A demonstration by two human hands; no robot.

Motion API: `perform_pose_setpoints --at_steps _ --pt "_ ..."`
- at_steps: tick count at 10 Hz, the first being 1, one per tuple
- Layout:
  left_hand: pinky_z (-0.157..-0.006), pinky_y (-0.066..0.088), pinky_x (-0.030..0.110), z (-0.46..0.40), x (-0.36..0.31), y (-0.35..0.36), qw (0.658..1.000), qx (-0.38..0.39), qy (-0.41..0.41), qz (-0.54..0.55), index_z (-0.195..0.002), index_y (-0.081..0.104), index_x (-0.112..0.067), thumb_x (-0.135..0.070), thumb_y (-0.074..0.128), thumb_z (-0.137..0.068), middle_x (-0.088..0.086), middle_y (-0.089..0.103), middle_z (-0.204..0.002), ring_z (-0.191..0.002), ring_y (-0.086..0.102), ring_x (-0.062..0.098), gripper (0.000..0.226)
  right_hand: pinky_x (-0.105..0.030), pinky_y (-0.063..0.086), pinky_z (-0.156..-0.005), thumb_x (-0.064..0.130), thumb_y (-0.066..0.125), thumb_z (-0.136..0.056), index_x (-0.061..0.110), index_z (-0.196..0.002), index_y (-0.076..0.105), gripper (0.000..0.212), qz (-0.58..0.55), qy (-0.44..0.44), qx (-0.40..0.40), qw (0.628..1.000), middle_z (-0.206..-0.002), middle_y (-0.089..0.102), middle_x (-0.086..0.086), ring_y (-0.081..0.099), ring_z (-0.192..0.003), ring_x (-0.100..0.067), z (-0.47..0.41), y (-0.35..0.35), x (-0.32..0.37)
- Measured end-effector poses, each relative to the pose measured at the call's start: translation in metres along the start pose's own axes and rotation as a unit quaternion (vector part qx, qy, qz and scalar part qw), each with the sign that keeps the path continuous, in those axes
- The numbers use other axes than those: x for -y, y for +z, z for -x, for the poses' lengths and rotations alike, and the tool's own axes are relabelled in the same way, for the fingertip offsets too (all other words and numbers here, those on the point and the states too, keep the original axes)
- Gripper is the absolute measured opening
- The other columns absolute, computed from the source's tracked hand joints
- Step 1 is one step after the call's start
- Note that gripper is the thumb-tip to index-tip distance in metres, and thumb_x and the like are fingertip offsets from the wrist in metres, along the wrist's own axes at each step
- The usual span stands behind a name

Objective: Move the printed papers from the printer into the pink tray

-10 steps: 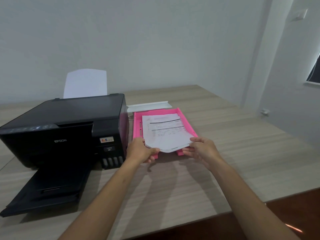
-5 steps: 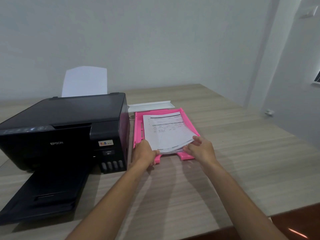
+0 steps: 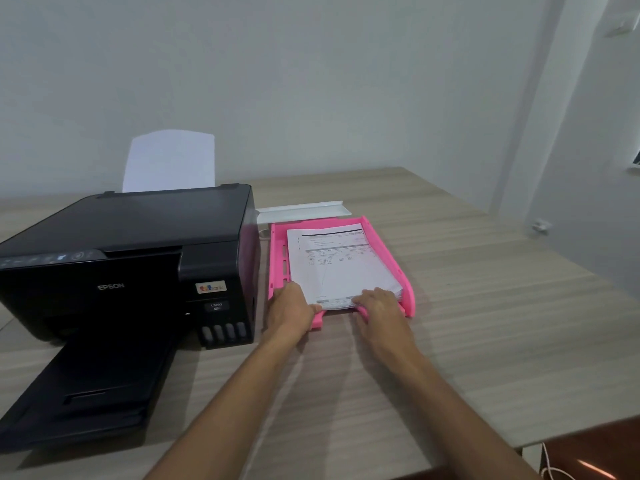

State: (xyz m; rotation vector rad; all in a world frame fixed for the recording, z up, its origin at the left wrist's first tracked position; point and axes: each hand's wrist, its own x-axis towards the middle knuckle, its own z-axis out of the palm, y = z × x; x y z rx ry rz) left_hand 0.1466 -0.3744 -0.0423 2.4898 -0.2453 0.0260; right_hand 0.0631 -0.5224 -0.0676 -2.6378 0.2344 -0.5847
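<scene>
Both hands, the left hand (image 3: 291,311) and right hand (image 3: 379,304), grip the near edge of the printed papers (image 3: 341,268), lying inside the pink tray (image 3: 408,299). Uneven release could fan the sheets or nudge the tray across the desk (image 3: 485,323).

1. The white stack of printed papers (image 3: 341,268), a second ago raised and overhanging the near edge, now lies farther in, flat inside the pink plastic tray (image 3: 408,292).
2. The left hand (image 3: 289,311) and right hand (image 3: 379,306) are lower, at the stack's near edge.
</scene>
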Motion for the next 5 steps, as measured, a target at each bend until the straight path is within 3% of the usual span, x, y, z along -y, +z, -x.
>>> perform_pose_setpoints --at_steps 2,3,4,5 --pt "-0.043 0.038 0.02 0.005 -0.003 0.0 1.0 -0.006 -0.003 -0.008 -0.111 0.063 -0.009 -0.026 0.077 -0.083 0.007 0.075 -0.102 -0.055 0.059 0.013 0.036 -0.03 0.033 -0.104 0.014 0.05 -0.095 0.013 -0.132 0.058 0.038 0.052 -0.004 0.016 0.999 -0.133 0.06 -0.003 0.045 -0.125 -0.023 0.0 0.003 0.003" --pt "-0.056 0.051 0.025 0.012 -0.004 -0.006 1.0 0.002 0.014 0.014 -0.114 0.063 -0.011 -0.026 0.079 -0.08 0.005 0.074 -0.105 -0.074 0.067 0.02 0.04 -0.032 0.027 -0.111 0.015 0.048 -0.094 0.012 -0.133 0.056 0.039 0.064 -0.021 0.022 0.997 -0.135 0.058 -0.004 0.044 -0.128 -0.024 0.002 -0.001 0.006" --pt "-0.087 0.055 0.038 0.028 -0.001 -0.014 0.998 0.006 0.057 0.025 -0.123 0.059 -0.012 -0.027 0.078 -0.08 0.004 0.069 -0.116 -0.1 0.066 0.023 0.049 -0.035 0.018 -0.119 0.02 0.047 -0.097 0.012 -0.137 0.051 0.042 0.075 -0.032 0.01 0.997 -0.145 0.05 -0.006 0.036 -0.139 -0.023 0.01 -0.003 0.007" --pt "-0.1 0.048 0.038 0.051 0.012 -0.024 0.996 -0.025 0.088 0.012 -0.134 0.056 -0.017 -0.036 0.074 -0.083 0.004 0.061 -0.133 -0.119 0.056 0.023 0.057 -0.039 0.021 -0.12 0.019 0.057 -0.093 0.005 -0.133 0.056 0.042 0.033 -0.026 -0.037 0.998 -0.144 0.051 -0.014 0.037 -0.14 -0.03 0.024 -0.001 0.018"
